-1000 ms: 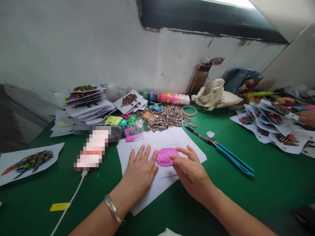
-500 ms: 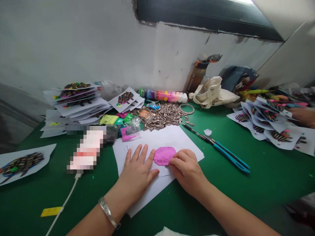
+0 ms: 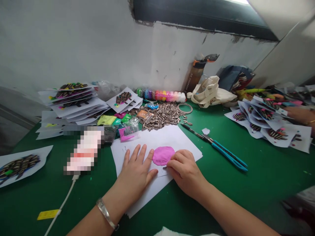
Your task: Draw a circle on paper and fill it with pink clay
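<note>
An oval of flattened pink modelling clay point(image 3: 162, 155) lies on a white paper sheet point(image 3: 169, 136). My left hand point(image 3: 137, 168) rests flat on the paper, fingers spread, its index fingertip at the clay's left edge. At the clay's lower right, my right hand point(image 3: 183, 168) is closed in a pinch. From its fingertips sticks a small dark tip, which looks like a sunflower seed point(image 3: 164, 167), just below the clay over a pencilled outline; most of it is hidden. Behind the paper spreads a pile of striped sunflower seeds point(image 3: 162, 114).
Clay packets point(image 3: 126, 132), a tape ring point(image 3: 185, 108) and clay tubs point(image 3: 162, 95) stand behind. Blue-handled scissors point(image 3: 228, 155) and a pen point(image 3: 193, 131) lie right. Card stacks point(image 3: 73, 111) flank both sides. A phone point(image 3: 85, 149) trails a cable. Another person's hand point(image 3: 301, 114) is far right.
The right fingertips have moved slightly down and left, and a small dark tip now shows below the clay. The left hand stays flat. The view has shifted slightly.
</note>
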Tool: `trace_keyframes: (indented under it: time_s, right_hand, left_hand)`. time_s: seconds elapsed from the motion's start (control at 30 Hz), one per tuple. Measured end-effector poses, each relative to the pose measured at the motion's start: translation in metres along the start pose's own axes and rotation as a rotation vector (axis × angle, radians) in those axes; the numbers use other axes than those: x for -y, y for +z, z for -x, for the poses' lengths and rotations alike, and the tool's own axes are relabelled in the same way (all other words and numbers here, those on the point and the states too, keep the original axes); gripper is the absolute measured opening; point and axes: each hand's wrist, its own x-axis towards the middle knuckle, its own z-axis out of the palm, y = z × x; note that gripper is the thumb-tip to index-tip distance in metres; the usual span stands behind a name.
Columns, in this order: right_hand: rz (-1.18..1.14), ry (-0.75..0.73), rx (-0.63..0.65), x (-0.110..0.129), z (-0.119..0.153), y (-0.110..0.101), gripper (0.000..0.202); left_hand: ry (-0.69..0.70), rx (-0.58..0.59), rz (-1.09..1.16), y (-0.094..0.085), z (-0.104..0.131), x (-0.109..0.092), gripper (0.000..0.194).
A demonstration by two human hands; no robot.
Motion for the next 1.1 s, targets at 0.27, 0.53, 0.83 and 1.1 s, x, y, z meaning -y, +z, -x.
trace_keyframes:
  time_s: [0.27,0.53,0.83,1.1]
  right_hand:
    - [0.014,0.029,-0.02,0.002,-0.002,0.003,0.018]
    - [-0.021,0.027,0.036,-0.001,0.0,0.0,0.017]
    - [-0.053,0.088,0.084,-0.014,0.003,-0.013,0.013]
    - [-0.102,0.108,0.142,-0.023,-0.002,-0.017,0.011]
  left_hand:
    - [-0.002,0.017,-0.004,-0.002,0.0,0.0,0.056]
    - [0.001,0.016,-0.021,-0.002,-0.002,-0.001,0.056]
    - [0.001,0.033,-0.024,-0.004,-0.003,0.0,0.056]
    - [0.006,0.016,-0.021,-0.001,-0.002,0.0,0.058]
